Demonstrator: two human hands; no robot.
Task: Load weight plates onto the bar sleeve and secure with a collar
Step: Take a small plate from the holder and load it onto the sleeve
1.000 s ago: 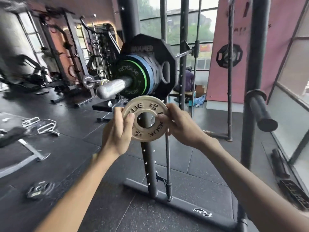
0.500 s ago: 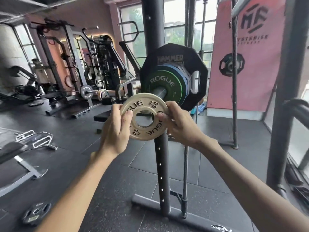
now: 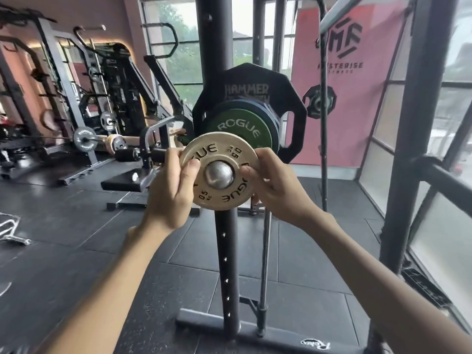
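Centre of frame: the bar sleeve (image 3: 219,175) lies end-on, its long axis pointing straight at the camera. Its rounded steel end fills the bore of the cream plate (image 3: 217,150), marked ROGUE and 05. The plate's face stands upright, square to that axis. The left hand (image 3: 169,192) grips the plate's left rim, thumb on the face. The right hand (image 3: 275,185) pinches the right rim. Behind it, 3 plates sit on the sleeve: green plate (image 3: 240,129), blue plate (image 3: 245,103), black plate (image 3: 281,83).

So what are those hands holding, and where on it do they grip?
The small cream Rogue plate: left hand grips its left rim, right hand its right rim. The bar sleeve shows through its hole.
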